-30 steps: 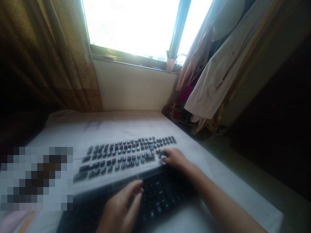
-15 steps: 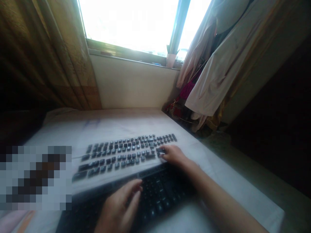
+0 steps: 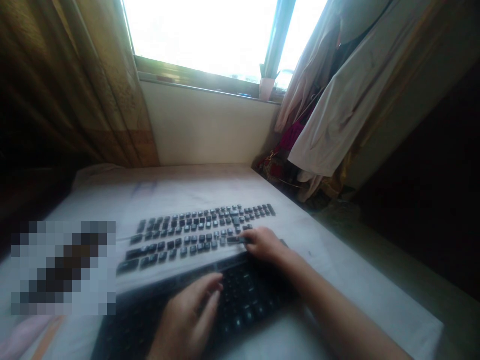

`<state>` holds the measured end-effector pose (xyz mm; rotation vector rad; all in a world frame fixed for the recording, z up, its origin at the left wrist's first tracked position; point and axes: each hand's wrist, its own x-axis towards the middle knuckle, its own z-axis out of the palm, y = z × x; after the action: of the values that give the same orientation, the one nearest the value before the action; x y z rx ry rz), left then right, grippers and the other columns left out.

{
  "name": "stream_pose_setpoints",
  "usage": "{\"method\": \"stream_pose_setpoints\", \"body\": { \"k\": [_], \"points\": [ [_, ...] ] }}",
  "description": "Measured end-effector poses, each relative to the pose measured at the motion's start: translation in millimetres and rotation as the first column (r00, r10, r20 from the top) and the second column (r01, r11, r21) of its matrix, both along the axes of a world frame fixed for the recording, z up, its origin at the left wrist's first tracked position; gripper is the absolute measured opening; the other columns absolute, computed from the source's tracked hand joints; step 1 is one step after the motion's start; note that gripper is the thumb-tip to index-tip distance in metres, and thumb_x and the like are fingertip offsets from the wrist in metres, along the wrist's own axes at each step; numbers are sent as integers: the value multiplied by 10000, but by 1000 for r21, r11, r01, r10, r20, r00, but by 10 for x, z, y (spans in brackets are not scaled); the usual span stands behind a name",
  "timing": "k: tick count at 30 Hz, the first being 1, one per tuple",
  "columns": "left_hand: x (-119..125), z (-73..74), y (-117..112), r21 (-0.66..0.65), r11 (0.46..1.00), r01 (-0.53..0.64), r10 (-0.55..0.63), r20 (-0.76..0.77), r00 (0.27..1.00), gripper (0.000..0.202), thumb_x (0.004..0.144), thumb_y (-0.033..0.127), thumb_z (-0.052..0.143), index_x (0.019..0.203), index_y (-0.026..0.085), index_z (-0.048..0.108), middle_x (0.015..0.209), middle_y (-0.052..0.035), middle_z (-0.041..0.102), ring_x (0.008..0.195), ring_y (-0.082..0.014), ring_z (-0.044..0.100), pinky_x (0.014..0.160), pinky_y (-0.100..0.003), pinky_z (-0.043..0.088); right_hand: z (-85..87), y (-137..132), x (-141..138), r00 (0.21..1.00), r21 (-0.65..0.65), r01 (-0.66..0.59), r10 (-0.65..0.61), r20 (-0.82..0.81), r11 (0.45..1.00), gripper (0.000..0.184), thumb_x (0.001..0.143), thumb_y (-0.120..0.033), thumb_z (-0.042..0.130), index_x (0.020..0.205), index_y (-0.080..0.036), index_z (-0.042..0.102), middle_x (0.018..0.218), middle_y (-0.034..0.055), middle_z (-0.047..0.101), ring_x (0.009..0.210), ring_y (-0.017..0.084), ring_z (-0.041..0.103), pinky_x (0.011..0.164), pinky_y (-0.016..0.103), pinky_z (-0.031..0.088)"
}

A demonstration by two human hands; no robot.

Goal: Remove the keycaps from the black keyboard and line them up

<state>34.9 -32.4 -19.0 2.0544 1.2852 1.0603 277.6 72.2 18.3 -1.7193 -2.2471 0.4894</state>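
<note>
A black keyboard [image 3: 247, 300] lies at the near edge of a white cloth-covered surface [image 3: 180, 187]. Just beyond it, several rows of loose dark keycaps [image 3: 187, 232] are laid out on the cloth. My left hand [image 3: 187, 320] rests flat on the keyboard's left part, fingers stretched forward and holding nothing. My right hand [image 3: 264, 245] reaches to the right end of the nearest keycap row. Its fingers are curled and pinched on a long keycap [image 3: 235, 240].
A pixelated patch [image 3: 63, 267] covers the surface's left side. A brown curtain [image 3: 93, 85] hangs at the left, and a bright window with its sill [image 3: 202, 82] is behind. Pale clothes [image 3: 337, 100] hang at the right above a dark floor area.
My right hand has drawn slightly nearer along the front keycap row, with a long keycap now at its fingertips. My left hand has stayed on the keyboard. The view shifted a little.
</note>
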Motion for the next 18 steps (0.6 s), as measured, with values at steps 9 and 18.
{"method": "stream_pose_setpoints", "body": {
  "k": [9,18],
  "points": [
    [-42,11,-5,105,994,40,-24,-149,988,274,942,319,513,1177,290,650,1036,-29,777,911,-182,748,814,-252,597,139,-275,341,905,98,216,-161,-394,971,702,983,-599,221,936,-125,736,633,37,643,577,162,605,559,263,493],
    [-92,-214,-9,301,917,262,-33,-596,802,883,725,540,729,1486,245,394,1500,-148,470,1329,-433,474,1029,-645,425,7,-815,700,723,-26,416,-347,-597,909,609,849,-729,413,652,-190,616,559,3,536,555,161,528,545,276,432]
  ]
}}
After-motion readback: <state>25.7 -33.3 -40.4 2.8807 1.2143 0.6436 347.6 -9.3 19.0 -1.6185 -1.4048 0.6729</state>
